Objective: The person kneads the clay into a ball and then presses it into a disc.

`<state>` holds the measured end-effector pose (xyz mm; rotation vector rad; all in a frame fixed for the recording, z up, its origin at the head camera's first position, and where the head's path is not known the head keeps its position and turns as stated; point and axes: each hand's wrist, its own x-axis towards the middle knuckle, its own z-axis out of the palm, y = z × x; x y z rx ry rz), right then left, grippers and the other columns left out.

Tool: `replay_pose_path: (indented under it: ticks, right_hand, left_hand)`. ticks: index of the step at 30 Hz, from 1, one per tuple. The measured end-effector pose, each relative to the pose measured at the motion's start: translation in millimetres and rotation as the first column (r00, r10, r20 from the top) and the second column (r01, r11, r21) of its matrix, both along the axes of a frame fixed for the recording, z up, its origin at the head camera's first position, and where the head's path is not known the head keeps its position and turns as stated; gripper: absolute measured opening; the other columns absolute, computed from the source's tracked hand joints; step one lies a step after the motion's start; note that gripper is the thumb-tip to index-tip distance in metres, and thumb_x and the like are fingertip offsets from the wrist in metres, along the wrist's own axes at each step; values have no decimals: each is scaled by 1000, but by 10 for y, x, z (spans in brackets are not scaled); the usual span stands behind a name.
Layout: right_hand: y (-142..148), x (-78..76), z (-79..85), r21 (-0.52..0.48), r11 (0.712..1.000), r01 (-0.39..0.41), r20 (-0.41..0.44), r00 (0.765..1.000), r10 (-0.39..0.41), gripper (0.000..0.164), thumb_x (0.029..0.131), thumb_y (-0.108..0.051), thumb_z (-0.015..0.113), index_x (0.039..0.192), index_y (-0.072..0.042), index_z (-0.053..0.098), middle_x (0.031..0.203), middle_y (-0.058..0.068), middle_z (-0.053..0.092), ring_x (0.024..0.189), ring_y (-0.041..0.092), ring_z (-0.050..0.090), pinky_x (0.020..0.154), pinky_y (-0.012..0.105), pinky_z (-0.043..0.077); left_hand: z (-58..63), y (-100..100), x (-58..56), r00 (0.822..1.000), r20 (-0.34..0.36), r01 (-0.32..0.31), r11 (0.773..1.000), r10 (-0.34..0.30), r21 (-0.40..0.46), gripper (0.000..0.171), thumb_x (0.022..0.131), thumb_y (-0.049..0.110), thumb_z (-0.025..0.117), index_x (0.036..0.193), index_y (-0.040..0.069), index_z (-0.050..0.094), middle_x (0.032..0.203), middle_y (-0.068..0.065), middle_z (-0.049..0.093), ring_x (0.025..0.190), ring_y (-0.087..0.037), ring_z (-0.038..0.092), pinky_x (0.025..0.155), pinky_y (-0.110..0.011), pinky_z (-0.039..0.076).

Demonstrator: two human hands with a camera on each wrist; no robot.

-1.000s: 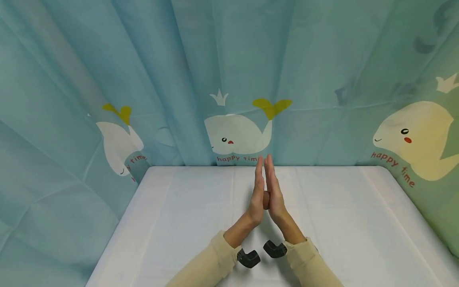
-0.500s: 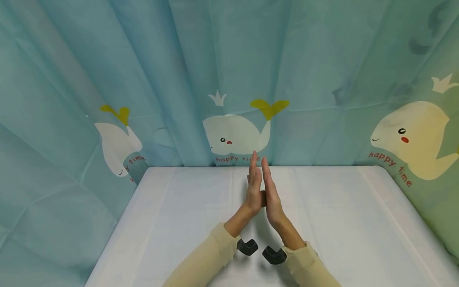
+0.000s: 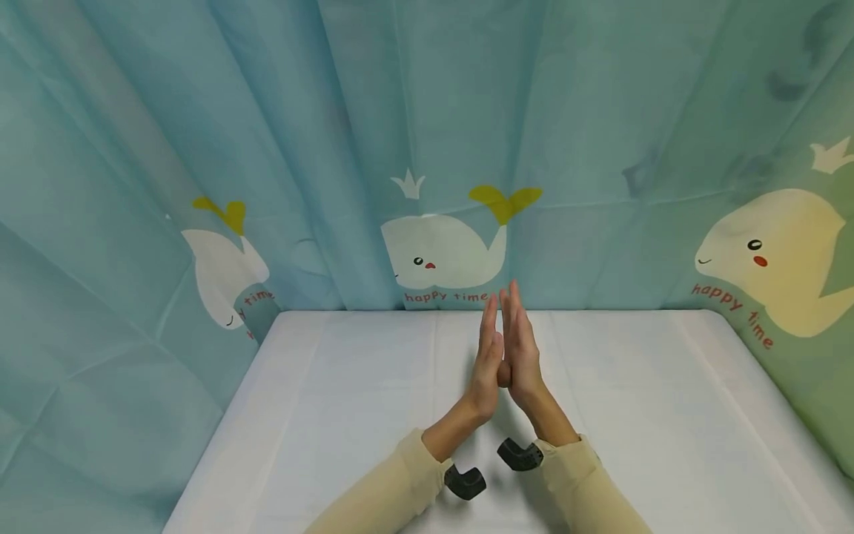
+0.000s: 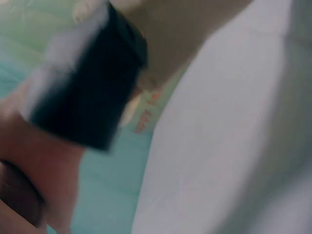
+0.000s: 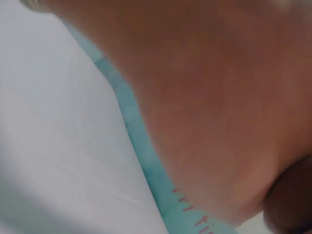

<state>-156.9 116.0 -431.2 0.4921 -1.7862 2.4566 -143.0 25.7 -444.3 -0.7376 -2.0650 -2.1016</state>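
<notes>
Upright palms face each other near the middle of the head view, with a small brown rounded lump (image 3: 504, 374) pressed between them. The left hand (image 3: 484, 382) touches its left side with straight fingers pointing away from me. On the other side lies the right hand (image 3: 525, 367), also straight-fingered, its tips reaching a little farther forward. Part of the dark brown lump (image 4: 18, 195) shows at the lower left of the left wrist view. In the right wrist view the lump (image 5: 291, 202) sits at the lower right corner, against the palm; the material is too blurred to tell.
A white table (image 3: 360, 386) lies beneath the hands. Blue-green curtains (image 3: 587, 133) with whale prints hang behind its far edge and along both sides. Each sleeve cuff bears a black wrist camera, one on the left (image 3: 465, 482) and one on the right (image 3: 520, 455).
The palms have slid to and fro against each other: half a second ago the left fingertips were farther forward, now the right ones are. The lump has stayed between them, shifting slightly right.
</notes>
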Motion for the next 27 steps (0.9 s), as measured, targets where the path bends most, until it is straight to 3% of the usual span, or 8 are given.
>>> replay_pose_path:
  ticks: [4,8,14,20,24,27]
  right_hand:
    - [11,-34,-36,15,1000,-4,3,1000,4,62,110,-54,13,166,-32,0,172,-5,3,157,12,0,124,50,0]
    - [-20,-16,-113,25,1000,-19,26,1000,18,60,110,-52,11,166,-32,2,172,-3,4,158,14,-1,123,51,1]
    - [-109,101,-154,31,999,-28,30,999,27,62,111,-52,11,167,-28,4,172,-1,6,158,16,2,124,47,6]
    - [-124,186,-91,35,999,-4,-4,1000,5,58,112,-46,10,167,-28,7,172,-4,8,157,14,3,124,47,1]
    - [-143,248,-77,115,993,-6,-41,999,10,56,113,-42,9,167,-29,5,172,-9,4,157,12,-3,122,53,-2]
    - [-149,270,-63,196,980,20,-66,998,-7,55,113,-40,10,167,-30,5,172,-8,4,157,14,-5,121,57,-4]
  left_hand:
    - [46,-5,24,999,-1,38,997,-38,61,63,109,43,18,167,24,3,173,5,0,157,-15,-2,123,-55,2]
    - [79,-28,14,999,-1,33,996,-33,82,62,109,40,16,167,23,1,172,6,0,157,-14,-3,123,-55,0]
    - [96,-33,-124,1000,-20,-9,989,12,146,61,110,36,19,167,21,3,173,3,0,158,-18,-1,124,-52,1]
    - [10,-38,-288,997,-9,-80,994,81,75,61,110,31,23,167,21,6,173,1,4,158,-22,4,123,-57,4]
    - [-60,-87,-383,983,32,-182,983,181,22,60,110,37,22,167,23,10,172,4,9,158,-20,5,120,-62,-5]
    - [-99,-90,-394,979,58,-196,981,195,12,60,110,37,21,167,24,11,172,6,10,157,-17,5,120,-62,-9]
